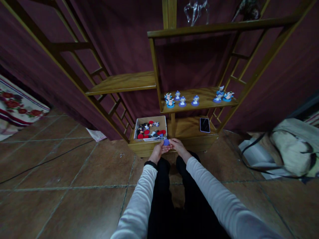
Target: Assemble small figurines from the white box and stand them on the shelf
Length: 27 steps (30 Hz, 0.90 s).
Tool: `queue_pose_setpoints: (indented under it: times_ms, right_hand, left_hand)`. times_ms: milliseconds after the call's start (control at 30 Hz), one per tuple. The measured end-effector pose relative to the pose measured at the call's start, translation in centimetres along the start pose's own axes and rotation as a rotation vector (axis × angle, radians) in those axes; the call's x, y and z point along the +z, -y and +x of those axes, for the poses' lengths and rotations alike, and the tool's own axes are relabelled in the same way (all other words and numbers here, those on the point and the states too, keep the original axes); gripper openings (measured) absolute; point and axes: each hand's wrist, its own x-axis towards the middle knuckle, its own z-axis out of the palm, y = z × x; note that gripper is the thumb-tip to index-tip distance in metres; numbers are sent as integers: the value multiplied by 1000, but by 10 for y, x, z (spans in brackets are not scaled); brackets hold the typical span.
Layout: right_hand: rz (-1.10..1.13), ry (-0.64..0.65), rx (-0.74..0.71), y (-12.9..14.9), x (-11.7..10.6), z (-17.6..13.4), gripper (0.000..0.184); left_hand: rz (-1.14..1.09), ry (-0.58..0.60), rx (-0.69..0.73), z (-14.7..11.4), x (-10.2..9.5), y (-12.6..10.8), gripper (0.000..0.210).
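Note:
Between my two hands, in front of the low shelf, is a small purple disc (166,142) like the round bases of the figurines. My left hand (159,151) grips it from the left, fingers curled beneath. My right hand (177,145) pinches its right edge. Whether a figure is attached to the disc is hidden. Just beyond my hands stands an open cardboard box (163,120) with several small figurines (147,126) and red round bases lying in it. On the shelf above, several figurines on blue and purple bases stand upright, among them a purple one (195,100).
A phone (204,125) lies on the low shelf (186,127) at right. The wooden rack's middle board (206,93) juts out above. A beige bag (290,146) with a black strap rests on the tiled floor at right; a cable (47,161) crosses it at left.

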Motion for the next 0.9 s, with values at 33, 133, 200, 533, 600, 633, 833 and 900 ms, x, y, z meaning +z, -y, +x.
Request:
queue_pose_setpoints:
  times_ms: [33,133,200,533,600,633,833,900]
  right_hand:
    - [-2,4,1,0,0,0,35]
    - [-4,12,5,0,0,-1,34]
    - [-1,13,3,0,0,-1,33]
    - [-15,12,1,-1,-1,0,34]
    - [-21,13,-2,-1,-1,0,34]
    - [-24,15,-2,-1,-1,0,35]
    - [-46,6,-6,-2,-1,0,33]
    - [-54,3,-10,-2,-1,1,32]
  left_hand:
    - [2,3,-3,0,0,0,47]
    - [2,5,-6,0,-1,-1,47]
    - [-5,4,-8,0,-1,-1,46]
    - [-44,-33,10,-3,1,-3,39]
    - [-47,-34,5,-3,1,-3,39]
    - [-48,-35,1,-3,1,-3,40]
    - [-55,-37,-38,-1,0,-3,42]
    - [-61,-33,-49,0,0,-3,42]
